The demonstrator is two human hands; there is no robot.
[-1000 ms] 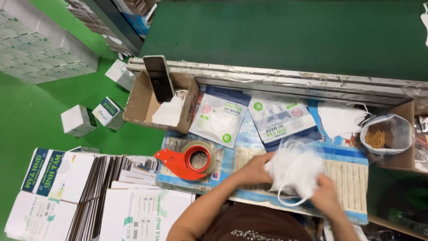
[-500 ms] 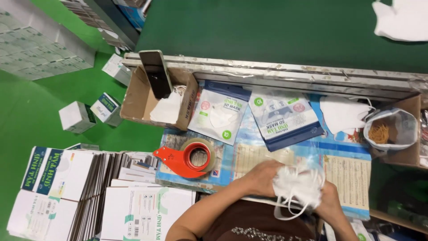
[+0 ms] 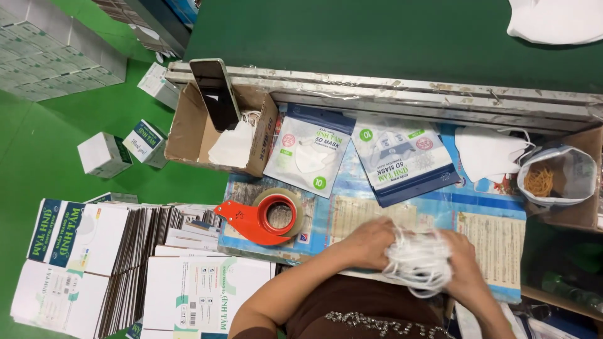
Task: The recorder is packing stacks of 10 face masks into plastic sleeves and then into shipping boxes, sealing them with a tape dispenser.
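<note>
Both my hands press on a stack of white face masks (image 3: 419, 258) at the near edge of the worktop, its ear loops hanging toward me. My left hand (image 3: 369, 242) grips the stack's left side. My right hand (image 3: 463, 263) holds its right side. The stack rests over a blue printed sheet (image 3: 490, 232) that covers the worktop. Just left of my left hand lies a red tape dispenser (image 3: 264, 216) with a roll of clear tape.
Two mask pouches (image 3: 311, 154) (image 3: 402, 157) lie behind the stack, and a loose white mask (image 3: 487, 154) beside a bag of rubber bands (image 3: 556, 179). A cardboard box (image 3: 188, 129) holds a propped phone (image 3: 217, 91). Flat printed cartons (image 3: 119, 257) pile at left.
The mask stack has been squeezed flatter and drawn nearer to me between both hands. The view has shifted down slightly.
</note>
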